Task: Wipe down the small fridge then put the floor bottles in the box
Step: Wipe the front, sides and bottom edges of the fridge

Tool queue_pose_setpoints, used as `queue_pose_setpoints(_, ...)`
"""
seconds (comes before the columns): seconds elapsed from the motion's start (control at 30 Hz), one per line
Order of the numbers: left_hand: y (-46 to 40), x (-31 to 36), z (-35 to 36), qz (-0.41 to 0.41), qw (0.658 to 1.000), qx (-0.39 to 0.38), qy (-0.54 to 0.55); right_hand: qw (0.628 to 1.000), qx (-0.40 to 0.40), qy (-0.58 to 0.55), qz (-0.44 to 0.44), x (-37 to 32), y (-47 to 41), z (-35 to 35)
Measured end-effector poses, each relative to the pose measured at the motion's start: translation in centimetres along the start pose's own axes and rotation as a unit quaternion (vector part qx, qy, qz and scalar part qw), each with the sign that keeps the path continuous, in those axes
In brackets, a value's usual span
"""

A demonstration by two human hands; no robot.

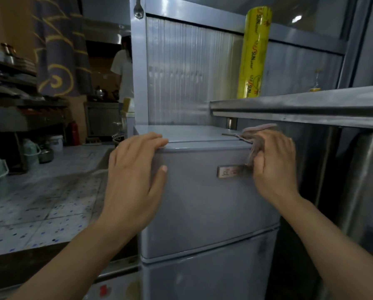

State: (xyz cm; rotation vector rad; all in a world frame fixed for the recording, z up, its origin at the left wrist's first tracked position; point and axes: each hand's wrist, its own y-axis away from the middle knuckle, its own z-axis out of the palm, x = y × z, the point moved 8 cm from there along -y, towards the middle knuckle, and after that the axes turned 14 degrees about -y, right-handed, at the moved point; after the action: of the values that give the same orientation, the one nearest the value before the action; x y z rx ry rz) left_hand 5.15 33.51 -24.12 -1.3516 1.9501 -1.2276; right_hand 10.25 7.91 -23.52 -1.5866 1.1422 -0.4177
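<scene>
The left hand (136, 169) rested flat on the fridge (203, 202) door's top corner, fingers straight; the right hand (274, 163) gripped a cloth (253, 137) against its upper right edge.

Yellow wrap roll (256, 53): "SUN" (repeated); fridge badge (230, 171) illegible.

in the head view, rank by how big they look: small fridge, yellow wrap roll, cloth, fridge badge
1. small fridge
2. yellow wrap roll
3. cloth, partly hidden by the right hand
4. fridge badge
</scene>
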Motion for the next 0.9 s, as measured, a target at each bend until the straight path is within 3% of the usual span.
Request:
queue_pose_setpoints(0.17, -0.7, 2.4, 1.6, 0.001, 0.994, -0.005, -0.11, 0.998, -0.007, -0.021, -0.051, 0.9, 1.9, 0.8)
queue_pose_setpoints(0.43, -0.8, 2.6, 2.0, -0.044, 0.988, 0.046, -0.14, 0.997, 0.023, -0.039, 0.063, 6.1, 6.9, 1.5)
queue_pose_setpoints(0.57, -0.7, 2.2, 2.5, -0.051, 0.987, 0.06, -0.14, 0.994, 0.02, -0.065, 0.084, 7.2, 4.3, 1.5)
queue_pose_setpoints(0.77, -0.8, 2.5, 2.4, -0.052, 0.985, 0.09, -0.138, 0.985, 0.1, -0.098, 0.106, 7.9, 2.4, 0.5)
queue_pose_setpoints(0.9, -0.6, 3.0, 2.1, -0.05, 0.984, 0.1, -0.135, 0.991, 0.032, -0.038, 0.124, 8.8, 9.1, 3.3)
